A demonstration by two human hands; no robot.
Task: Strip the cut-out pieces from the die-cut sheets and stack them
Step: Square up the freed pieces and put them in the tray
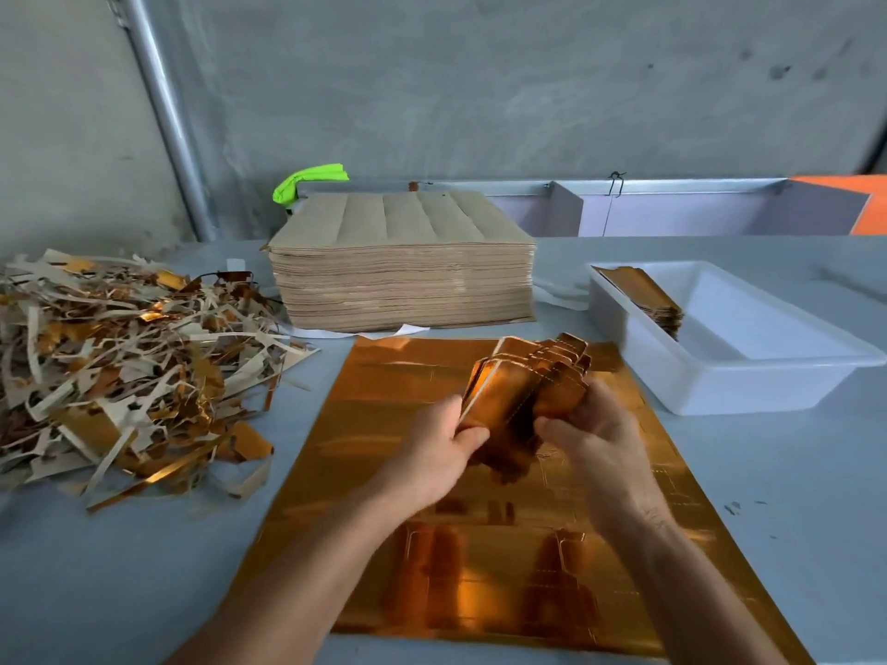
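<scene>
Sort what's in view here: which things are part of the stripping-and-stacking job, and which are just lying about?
Part of the job:
- bundle of gold cut-outs, held by left hand and right hand
- gold die-cut sheet on the table
- tall stack of sheets
- white tray with stacked pieces
- scrap pile

Lying about:
- green object behind the stack
- orange panel, far right

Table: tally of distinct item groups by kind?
Brown sheet stack: 1
Gold sheet lying flat: 1
Gold cut-out bundle, held by left hand and right hand: 1
White tray: 1
Scrap pile: 1
Total: 5
</scene>
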